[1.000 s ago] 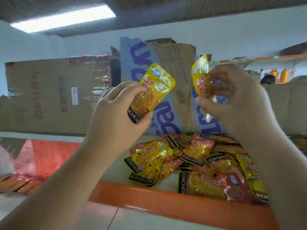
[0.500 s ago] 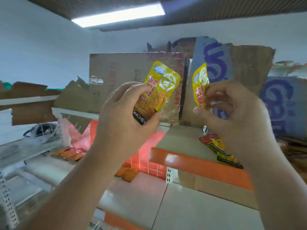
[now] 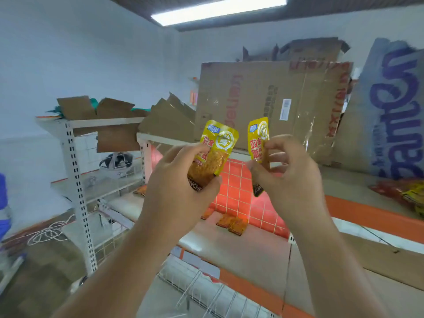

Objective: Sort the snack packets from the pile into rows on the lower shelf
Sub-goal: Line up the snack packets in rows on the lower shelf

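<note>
Left hand (image 3: pixel 183 187): fingers and thumb are curled round the lower half of a yellow packet (image 3: pixel 216 145), holding it upright in the air.
Right hand (image 3: pixel 289 177): fingertips pinch a second yellow packet (image 3: pixel 258 138), also upright and turned nearly edge-on.
Packets in hand: glossy flat pouches with rounded corners, red characters, a round white emblem and a black band at the bottom. They are side by side and not touching, above the lower shelf.
Lower shelf (image 3: pixel 241 251): a pale, smooth board. A few flat orange packets (image 3: pixel 231 223) lie together at its back, against a red grid panel (image 3: pixel 238 193).
Pile (image 3: pixel 406 193): crumpled red and yellow packets on the orange-edged upper shelf (image 3: pixel 367 216), far right, well apart from both hands.
Cardboard box (image 3: pixel 263 102): brown and flattened, standing on the upper shelf, with shiny tape.
Wire basket (image 3: pixel 206 292): white rods, below the lower shelf's front edge; its contents cannot be seen.
</note>
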{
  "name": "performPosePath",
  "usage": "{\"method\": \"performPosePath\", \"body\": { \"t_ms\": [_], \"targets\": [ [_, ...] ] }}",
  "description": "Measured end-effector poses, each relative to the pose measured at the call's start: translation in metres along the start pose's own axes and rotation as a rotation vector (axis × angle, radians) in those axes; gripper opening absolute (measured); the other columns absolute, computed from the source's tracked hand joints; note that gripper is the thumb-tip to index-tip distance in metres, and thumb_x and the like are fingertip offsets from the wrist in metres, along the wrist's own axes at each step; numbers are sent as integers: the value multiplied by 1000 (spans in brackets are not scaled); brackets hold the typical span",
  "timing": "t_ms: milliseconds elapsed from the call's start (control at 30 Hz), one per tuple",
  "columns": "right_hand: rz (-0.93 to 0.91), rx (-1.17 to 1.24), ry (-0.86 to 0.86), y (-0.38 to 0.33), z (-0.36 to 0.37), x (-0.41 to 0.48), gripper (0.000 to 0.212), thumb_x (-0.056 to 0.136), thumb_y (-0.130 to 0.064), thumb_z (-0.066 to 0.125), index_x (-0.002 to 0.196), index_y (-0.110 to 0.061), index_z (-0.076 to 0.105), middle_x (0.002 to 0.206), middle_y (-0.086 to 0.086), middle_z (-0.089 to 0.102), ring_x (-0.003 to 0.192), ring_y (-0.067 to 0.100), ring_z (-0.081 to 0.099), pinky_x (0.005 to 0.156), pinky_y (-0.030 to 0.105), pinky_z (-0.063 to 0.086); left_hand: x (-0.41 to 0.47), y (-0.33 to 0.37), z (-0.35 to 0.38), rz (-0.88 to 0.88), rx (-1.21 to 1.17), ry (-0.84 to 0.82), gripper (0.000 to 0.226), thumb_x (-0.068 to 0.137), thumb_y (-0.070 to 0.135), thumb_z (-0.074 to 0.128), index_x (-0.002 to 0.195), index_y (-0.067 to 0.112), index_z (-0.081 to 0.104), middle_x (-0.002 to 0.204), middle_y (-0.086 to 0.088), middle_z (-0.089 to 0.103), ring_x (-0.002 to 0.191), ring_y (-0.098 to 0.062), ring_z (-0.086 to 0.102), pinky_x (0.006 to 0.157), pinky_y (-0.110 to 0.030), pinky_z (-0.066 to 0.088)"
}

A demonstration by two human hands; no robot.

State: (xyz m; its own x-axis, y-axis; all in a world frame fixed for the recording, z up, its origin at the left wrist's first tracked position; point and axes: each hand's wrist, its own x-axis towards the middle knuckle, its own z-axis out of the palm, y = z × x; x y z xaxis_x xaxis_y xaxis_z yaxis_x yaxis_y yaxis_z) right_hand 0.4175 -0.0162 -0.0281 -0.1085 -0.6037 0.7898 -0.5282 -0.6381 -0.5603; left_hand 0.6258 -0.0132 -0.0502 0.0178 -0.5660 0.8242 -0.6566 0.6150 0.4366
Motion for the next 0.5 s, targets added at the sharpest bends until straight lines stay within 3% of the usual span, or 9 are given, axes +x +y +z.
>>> {"method": "performPosePath", "body": {
  "t_ms": [233, 500],
  "targets": [
    [141, -114, 35, 27, 25, -10, 33, 79, -44, 81, 99, -45, 55, 94, -17, 68, 84, -1, 64, 63, 6, 41, -11, -31, 13, -54, -27, -95, 55, 77, 46, 79, 128, 37, 63, 115, 29, 54, 104, 4, 57, 84, -2, 38],
    [260, -126, 10, 85, 52, -30, 33, 82, -40, 80, 102, -46, 54, 104, -19, 63, 93, -1, 60, 69, 26, 50, -14, -65, 61, -102, -41, -233, 55, 80, 47, 83, 130, 39, 62, 119, 21, 59, 107, 15, 51, 80, 2, 35]
  ]
}}
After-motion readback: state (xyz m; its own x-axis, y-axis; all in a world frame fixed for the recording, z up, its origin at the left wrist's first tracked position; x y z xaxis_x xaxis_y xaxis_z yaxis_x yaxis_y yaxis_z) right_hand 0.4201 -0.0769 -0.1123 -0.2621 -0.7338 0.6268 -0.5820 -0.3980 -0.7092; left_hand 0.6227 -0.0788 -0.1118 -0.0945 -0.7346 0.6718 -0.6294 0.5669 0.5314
